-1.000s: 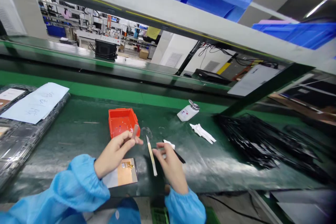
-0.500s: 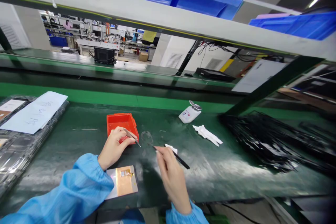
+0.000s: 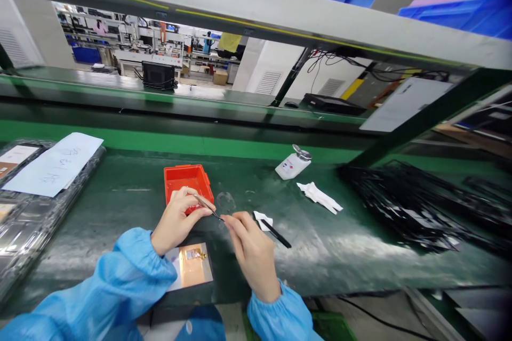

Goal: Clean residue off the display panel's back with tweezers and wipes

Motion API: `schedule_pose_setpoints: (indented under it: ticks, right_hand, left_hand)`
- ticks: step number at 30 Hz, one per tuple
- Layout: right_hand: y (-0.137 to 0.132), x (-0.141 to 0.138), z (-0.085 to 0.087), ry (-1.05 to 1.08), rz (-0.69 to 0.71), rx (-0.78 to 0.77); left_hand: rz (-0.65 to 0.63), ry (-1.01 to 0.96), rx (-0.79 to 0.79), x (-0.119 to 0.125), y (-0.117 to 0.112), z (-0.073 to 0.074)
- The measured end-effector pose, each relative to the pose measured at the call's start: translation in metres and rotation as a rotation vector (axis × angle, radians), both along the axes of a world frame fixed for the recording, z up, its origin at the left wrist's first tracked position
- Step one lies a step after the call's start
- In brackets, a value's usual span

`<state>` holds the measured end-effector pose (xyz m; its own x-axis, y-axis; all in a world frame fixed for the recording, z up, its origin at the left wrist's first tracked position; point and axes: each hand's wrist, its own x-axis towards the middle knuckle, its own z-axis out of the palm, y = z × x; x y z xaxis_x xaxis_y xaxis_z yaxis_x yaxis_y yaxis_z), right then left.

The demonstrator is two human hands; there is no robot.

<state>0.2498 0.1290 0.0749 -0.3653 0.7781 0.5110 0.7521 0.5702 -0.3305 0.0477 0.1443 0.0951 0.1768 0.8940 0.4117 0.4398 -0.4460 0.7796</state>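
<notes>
My left hand [image 3: 176,221] is closed around a pair of metal tweezers [image 3: 206,205], which point right and down over the bench. My right hand [image 3: 254,250] pinches at the tweezers' tips; whatever is between its fingertips is too small to make out. Behind my left hand stands a red open box [image 3: 185,175], partly covered by that hand. Below my hands lies a flat plate with a copper-coloured face [image 3: 196,272] and a small gold and silver piece on it. Just right of my right hand, a black pen-like tool [image 3: 279,235] rests on a small white wipe [image 3: 264,218].
A white pump bottle [image 3: 293,167] and a folded white cloth [image 3: 319,198] lie to the right. Beyond is a heap of black strips [image 3: 400,213]. Clear trays [image 3: 30,229] under a handwritten sheet [image 3: 58,165] are at left. A shelf [image 3: 240,0] crosses above.
My right hand has moved left and up, so its fingertips now meet the tweezers' tips. Between them was a gap before. The head view has tilted slightly down.
</notes>
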Motion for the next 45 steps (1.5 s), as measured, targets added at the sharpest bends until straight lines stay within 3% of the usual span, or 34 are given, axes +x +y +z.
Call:
schedule_pose_setpoints:
  ticks: [10,20,25,28,30,33,37,41,45]
  right_hand:
    - [-0.001,0.005,0.004,0.067,0.03,0.072]
    - [0.005,-0.009,0.005,-0.166,0.046,0.211]
    - [0.01,-0.004,-0.003,-0.225,0.089,0.191]
    - [0.01,0.015,-0.007,-0.226,0.038,0.168]
    - [0.01,0.029,-0.011,-0.206,-0.009,0.145]
    - [0.012,0.04,-0.018,-0.154,-0.088,0.099]
    - [0.019,0.031,-0.026,-0.118,-0.131,0.018]
    - [0.027,0.02,-0.028,-0.11,-0.142,-0.031]
    - [0.034,0.024,-0.024,-0.082,-0.197,-0.03]
  left_hand:
    - [0.016,-0.017,0.018,-0.004,-0.002,0.002]
    - [-0.045,-0.048,0.067,0.001,-0.008,0.006]
    - [-0.1,-0.237,0.114,0.0,-0.017,0.012]
    - [0.074,-0.471,0.2,-0.019,-0.022,0.026]
    - [0.251,-0.585,0.367,-0.036,-0.024,0.038]
    - [0.264,-0.433,0.309,-0.051,-0.027,0.045]
    - [0.198,-0.188,0.209,-0.046,-0.036,0.032]
    - [0.196,-0.064,0.266,-0.044,-0.047,0.018]
    - [0.137,0.046,0.357,-0.052,-0.061,0.013]
